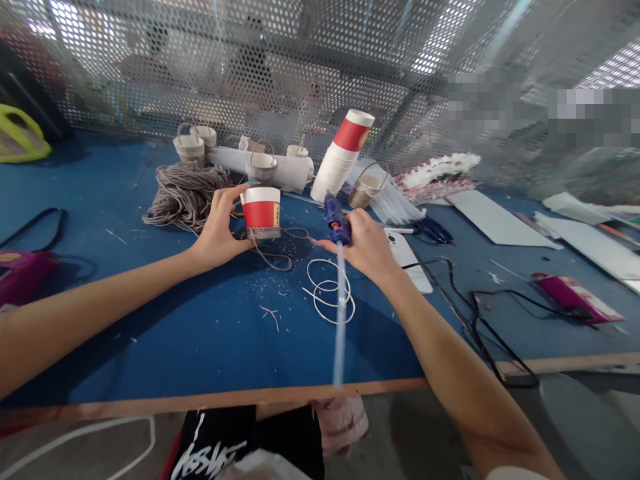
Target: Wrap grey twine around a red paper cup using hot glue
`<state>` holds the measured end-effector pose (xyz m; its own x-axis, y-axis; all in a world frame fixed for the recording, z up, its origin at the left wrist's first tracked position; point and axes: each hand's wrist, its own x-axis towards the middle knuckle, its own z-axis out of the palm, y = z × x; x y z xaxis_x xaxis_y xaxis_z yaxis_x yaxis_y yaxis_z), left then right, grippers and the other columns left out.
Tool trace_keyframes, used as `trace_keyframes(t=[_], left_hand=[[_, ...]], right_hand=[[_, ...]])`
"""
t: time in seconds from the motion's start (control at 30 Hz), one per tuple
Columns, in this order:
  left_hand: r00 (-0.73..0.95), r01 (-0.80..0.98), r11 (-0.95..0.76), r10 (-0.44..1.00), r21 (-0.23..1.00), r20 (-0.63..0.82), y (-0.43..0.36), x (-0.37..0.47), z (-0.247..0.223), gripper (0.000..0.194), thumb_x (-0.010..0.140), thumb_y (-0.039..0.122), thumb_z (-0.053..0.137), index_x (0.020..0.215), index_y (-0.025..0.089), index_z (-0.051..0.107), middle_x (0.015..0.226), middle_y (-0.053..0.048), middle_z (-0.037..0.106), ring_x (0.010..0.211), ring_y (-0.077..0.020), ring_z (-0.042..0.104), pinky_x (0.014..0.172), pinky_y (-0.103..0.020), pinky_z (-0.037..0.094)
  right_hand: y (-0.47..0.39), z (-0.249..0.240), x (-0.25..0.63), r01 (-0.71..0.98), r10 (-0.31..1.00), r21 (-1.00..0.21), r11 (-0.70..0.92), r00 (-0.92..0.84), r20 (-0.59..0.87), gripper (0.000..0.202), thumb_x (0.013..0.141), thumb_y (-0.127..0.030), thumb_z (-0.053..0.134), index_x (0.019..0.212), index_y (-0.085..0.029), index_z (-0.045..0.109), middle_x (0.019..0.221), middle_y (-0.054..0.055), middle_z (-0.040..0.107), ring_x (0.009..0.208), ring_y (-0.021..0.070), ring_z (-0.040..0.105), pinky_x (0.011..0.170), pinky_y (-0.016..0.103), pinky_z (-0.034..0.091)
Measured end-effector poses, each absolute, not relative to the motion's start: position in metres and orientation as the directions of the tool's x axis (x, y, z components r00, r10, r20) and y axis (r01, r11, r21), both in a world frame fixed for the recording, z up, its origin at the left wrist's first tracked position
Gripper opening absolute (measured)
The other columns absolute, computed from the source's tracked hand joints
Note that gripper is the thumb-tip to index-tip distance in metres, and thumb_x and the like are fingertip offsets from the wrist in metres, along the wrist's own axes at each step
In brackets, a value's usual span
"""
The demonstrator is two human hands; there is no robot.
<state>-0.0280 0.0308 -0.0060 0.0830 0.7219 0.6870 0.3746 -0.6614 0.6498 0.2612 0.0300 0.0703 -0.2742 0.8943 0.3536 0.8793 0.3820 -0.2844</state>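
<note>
My left hand (220, 230) grips a red and white paper cup (260, 208) by its top and bottom, thumb below. Grey cord is wound around the cup's lower end, and a loose length (275, 261) trails onto the blue table. In my right hand (367, 243) is a blue glue gun (337, 221), its nozzle hidden or too small to tell. A long translucent glue stick (341, 320) sticks out of the gun toward the table's front edge. A coil of thin white cord (330, 300) lies on the table between my hands.
Behind the hands are a grey cord bundle (187, 193), a leaning stack of paper cups (340, 160) and small cord-covered baskets (367, 190). Clear glue sticks (393, 200), a phone (407, 257), black cables (470, 300) and a purple box (575, 299) are at the right.
</note>
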Motion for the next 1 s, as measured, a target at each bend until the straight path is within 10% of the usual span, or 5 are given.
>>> trace_keyframes(t=[0.27,0.47,0.6,0.83,1.0], left_hand=[[0.09,0.526,-0.686,0.632,0.502,0.77,0.024,-0.023,-0.003,0.101,0.059,0.02,0.085,0.147,0.027,0.037,0.129,-0.01,0.038,0.128,-0.0341,0.041,0.115,-0.059,0.041],[0.225,0.647,-0.706,0.537,0.288,0.813,0.018,-0.018,0.0,0.098,0.069,0.027,0.079,0.152,0.02,0.028,0.125,-0.013,0.039,0.125,-0.033,0.046,0.109,-0.057,0.046],[0.265,0.673,-0.715,0.473,0.19,0.84,0.016,-0.014,-0.001,0.099,0.071,0.027,0.077,0.154,0.018,0.024,0.123,-0.014,0.04,0.117,-0.0309,0.05,0.099,-0.05,0.054],[0.228,0.711,-0.693,0.393,0.124,0.891,0.014,-0.01,-0.003,0.1,0.073,0.039,0.078,0.155,0.015,0.027,0.122,-0.016,0.041,0.114,-0.0318,0.051,0.095,-0.049,0.055],[0.222,0.717,-0.688,0.379,0.113,0.898,0.012,-0.01,-0.002,0.099,0.074,0.041,0.077,0.155,0.016,0.026,0.121,-0.015,0.042,0.113,-0.0312,0.051,0.094,-0.047,0.054]], right_hand=[[0.039,0.073,0.283,0.853,0.907,-0.314,0.416,-0.413,0.082,0.058,0.068,-0.042,0.078,0.114,-0.017,0.054,0.123,0.018,0.056,0.103,0.0339,0.064,0.091,0.051,0.055],[0.011,0.08,0.261,0.588,0.797,-0.545,0.598,-0.361,0.485,0.02,0.081,-0.03,0.059,0.096,-0.024,0.048,0.095,0.006,0.065,0.091,0.0231,0.065,0.089,0.046,0.054],[-0.011,0.057,0.226,0.495,0.784,-0.615,0.614,-0.473,0.402,0.018,0.079,-0.027,0.058,0.087,-0.024,0.043,0.091,0.006,0.066,0.083,0.0215,0.064,0.082,0.045,0.051],[-0.026,0.032,0.197,0.101,0.879,-0.962,0.253,-0.44,0.185,0.041,0.081,-0.04,0.066,0.09,-0.028,0.029,0.097,0.003,0.064,0.092,0.0188,0.064,0.086,0.042,0.051],[-0.021,0.037,0.193,-0.161,0.915,-0.986,-0.032,-0.403,0.036,0.048,0.072,-0.035,0.074,0.084,-0.027,0.028,0.076,-0.007,0.057,0.075,0.0153,0.064,0.077,0.037,0.05]])
